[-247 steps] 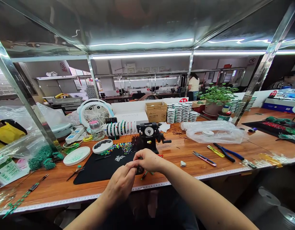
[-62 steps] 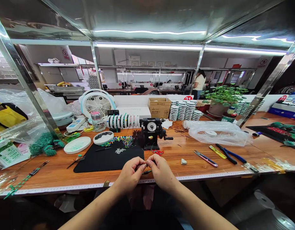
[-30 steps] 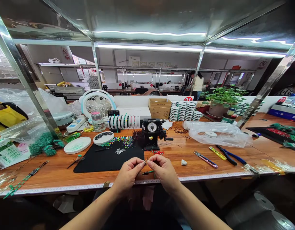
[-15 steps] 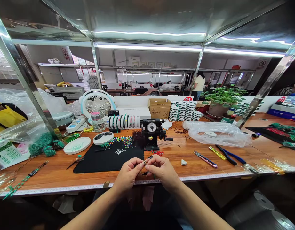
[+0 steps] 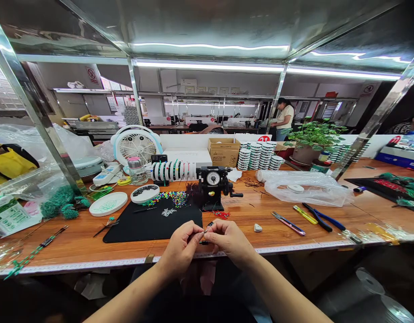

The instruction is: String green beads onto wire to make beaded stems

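Observation:
My left hand (image 5: pixel 184 244) and my right hand (image 5: pixel 229 240) meet over the front edge of the wooden table (image 5: pixel 240 251), fingertips pinched together. Between them is a small dark piece (image 5: pixel 209 224), too small to make out; part of it pokes up by the right fingers. Just left of my hands lies a black mat (image 5: pixel 136 226) with coloured beads (image 5: pixel 176 197) and a little heap of silvery pieces (image 5: pixel 168 212). Behind my hands stands a black winding machine (image 5: pixel 213 186) with a dial, a crank and a row of white spools (image 5: pixel 173 171). Red bits (image 5: pixel 222 215) lie at its foot.
Right of my hands are a white lump (image 5: pixel 257 228), a cutter (image 5: pixel 288 224), a yellow tool (image 5: pixel 305 215) and blue-black pliers (image 5: pixel 323 217). White dishes (image 5: pixel 108 204), a fan (image 5: pixel 137 148), stacked spools (image 5: pixel 260 157) and a plant (image 5: pixel 311 137) stand around. A person (image 5: pixel 284 119) is far behind.
Both hands stay nearly in place, with their fingertips slightly shifted and closer together. In the background, the person has turned, and their arms now reach left.

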Available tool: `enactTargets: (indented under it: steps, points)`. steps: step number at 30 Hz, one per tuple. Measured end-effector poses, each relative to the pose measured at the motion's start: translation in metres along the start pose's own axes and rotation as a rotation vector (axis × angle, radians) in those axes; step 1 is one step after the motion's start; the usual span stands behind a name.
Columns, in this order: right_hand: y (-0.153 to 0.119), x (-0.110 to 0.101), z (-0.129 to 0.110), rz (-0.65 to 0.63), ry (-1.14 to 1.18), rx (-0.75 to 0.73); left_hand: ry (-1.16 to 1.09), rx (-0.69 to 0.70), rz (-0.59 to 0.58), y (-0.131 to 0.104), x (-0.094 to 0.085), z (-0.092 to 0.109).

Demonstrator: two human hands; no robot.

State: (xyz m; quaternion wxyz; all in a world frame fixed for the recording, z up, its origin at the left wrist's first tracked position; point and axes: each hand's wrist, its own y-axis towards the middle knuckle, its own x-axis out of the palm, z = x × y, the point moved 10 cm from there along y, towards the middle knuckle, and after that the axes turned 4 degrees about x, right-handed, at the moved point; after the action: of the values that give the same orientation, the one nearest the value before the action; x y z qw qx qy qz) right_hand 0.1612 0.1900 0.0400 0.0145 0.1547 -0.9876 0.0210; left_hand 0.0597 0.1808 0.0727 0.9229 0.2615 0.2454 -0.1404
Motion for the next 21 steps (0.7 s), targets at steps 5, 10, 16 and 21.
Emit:
enactTargets:
  steps: [5, 10, 16, 21]
  points:
    - [-0.001, -0.003, -0.003, 0.057, -0.191, -0.041, 0.086, 0.057, -0.026, -0.002, 0.002, 0.005]
    - [-0.002, -0.001, -0.001, 0.046, -0.124, -0.046, 0.076, 0.039, -0.070, -0.003, 0.004, 0.010]
    - [-0.002, 0.003, -0.011, -0.029, -0.065, -0.072, 0.070, 0.041, -0.099, 0.000, 0.005, 0.014]
    - [-0.002, 0.002, -0.010, -0.038, -0.081, -0.037, 0.112, 0.072, -0.115, 0.000, 0.007, 0.016]
